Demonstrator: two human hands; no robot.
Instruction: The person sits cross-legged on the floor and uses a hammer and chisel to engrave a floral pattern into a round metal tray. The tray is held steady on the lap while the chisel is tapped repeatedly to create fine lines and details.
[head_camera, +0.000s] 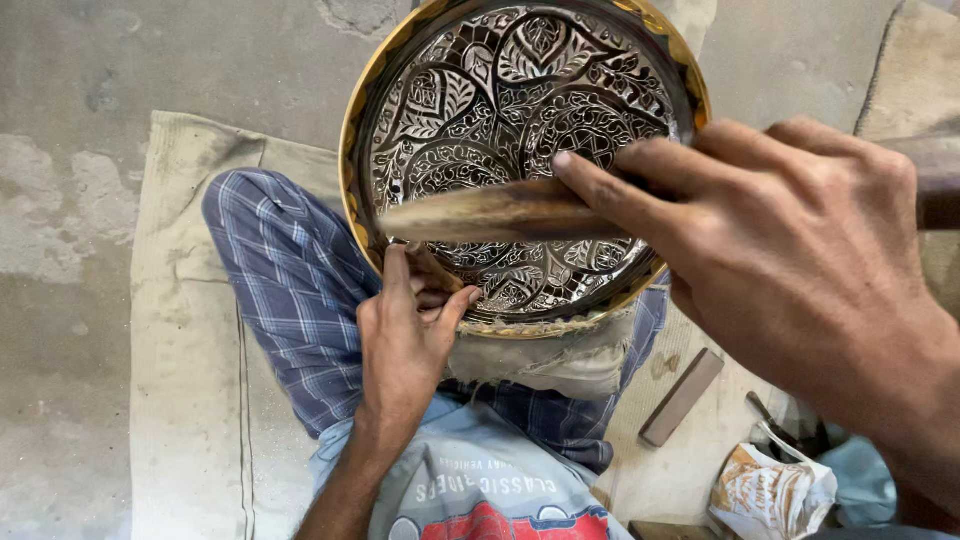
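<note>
Two hands on the job — left hand (405, 335) pinching a small chisel (432, 272) against the engraved brass plate (530, 120) propped on the lap; right hand (790, 250) gripping a wooden mallet (490, 212), lying crosswise just above the chisel.

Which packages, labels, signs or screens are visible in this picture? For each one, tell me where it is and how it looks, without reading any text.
Crumpled bag: on the floor at the lower right, beside a flat brownish bar; soft, creased, white with orange-brown patches.
Printed shirt front: at the bottom centre, below the left hand; light blue-grey cloth with pale lettering and a red shape.
No signs or screens are in view.
</note>
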